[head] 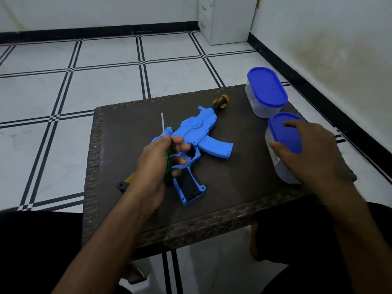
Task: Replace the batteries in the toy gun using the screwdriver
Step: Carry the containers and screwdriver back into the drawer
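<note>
Head view: a person looks down at a small dark brown table (233, 187) with a woven-pattern rim, standing on a white tiled floor (84, 81) with black grid lines.
Wall: a pale wall with a black skirting runs along the right side and the far end; a white cabinet (222, 18) stands in the far corner.
Toy gun: a blue toy gun (203, 132) lies flat near the middle of the table, its black and yellow muzzle pointing to the far right, its grip toward the person. A black rectangular panel shows in the grip.
Containers: two clear containers with blue oval lids stand at the table's right side. The far container (265, 92) stands alone; the near container (284, 145) is just beside it, closer to the person.
Right hand: the right hand (307, 149) rests on the near container, fingers curled over the blue lid and thumb against the side, gripping it.
Left hand: the left hand (157, 164) is above the gun's rear part, fingers wrapped around a screwdriver.
Screwdriver: the screwdriver (167, 158) has a green handle held in the left fist; its thin metal shaft points up and away.
Small parts: a black piece and a yellow piece (125, 183) lie at the table's left edge, partly hidden by the left forearm.
</note>
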Demonstrator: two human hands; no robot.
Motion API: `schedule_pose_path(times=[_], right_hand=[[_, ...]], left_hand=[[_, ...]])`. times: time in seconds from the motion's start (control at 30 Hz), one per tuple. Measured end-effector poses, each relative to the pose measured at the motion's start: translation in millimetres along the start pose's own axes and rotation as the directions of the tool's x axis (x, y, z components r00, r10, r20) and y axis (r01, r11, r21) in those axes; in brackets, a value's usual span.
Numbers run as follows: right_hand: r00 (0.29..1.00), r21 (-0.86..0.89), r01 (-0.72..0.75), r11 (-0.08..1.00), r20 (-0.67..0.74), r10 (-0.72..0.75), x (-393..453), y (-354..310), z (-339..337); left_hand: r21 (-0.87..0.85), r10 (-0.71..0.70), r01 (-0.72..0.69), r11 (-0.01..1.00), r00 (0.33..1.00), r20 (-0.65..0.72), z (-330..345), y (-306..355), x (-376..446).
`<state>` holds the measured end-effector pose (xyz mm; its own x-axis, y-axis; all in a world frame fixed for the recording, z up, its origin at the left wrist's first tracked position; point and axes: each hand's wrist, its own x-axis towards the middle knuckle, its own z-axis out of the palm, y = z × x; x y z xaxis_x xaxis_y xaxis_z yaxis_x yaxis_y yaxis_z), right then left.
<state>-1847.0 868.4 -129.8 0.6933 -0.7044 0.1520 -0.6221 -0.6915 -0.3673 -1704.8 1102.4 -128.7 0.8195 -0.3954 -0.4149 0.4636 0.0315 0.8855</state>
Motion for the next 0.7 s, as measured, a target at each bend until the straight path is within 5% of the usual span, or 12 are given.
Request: schedule_pose_path(times=[0.1,0.33,0.53,0.7], right_hand=[[0.963,-0.13,-0.168,0.977,0.19,0.19,6.5,18.9,4.6],[0.96,0.183,-0.271,0.945,0.119,0.252,-1.2,21.9,9.8],[0.902,0.516,-0.428,0.741,0.2,0.382,-15.1,16.4,16.1],[0.913,0.649,-0.406,0.643,0.266,0.309,-31.5,9.5,18.4]], left_hand=[[-0.024,-0.039,0.039,0.999,0.999,0.009,-0.7,-2.2,-1.5],[-0.044,-0.115,0.119,0.992,0.989,0.09,6.5,-9.4,-5.9],[-0.002,-0.104,0.105,0.994,0.989,0.108,19.3,-10.7,-12.7],[0.05,-0.014,0.01,0.999,0.997,0.07,32.1,-8.5,-25.8]])
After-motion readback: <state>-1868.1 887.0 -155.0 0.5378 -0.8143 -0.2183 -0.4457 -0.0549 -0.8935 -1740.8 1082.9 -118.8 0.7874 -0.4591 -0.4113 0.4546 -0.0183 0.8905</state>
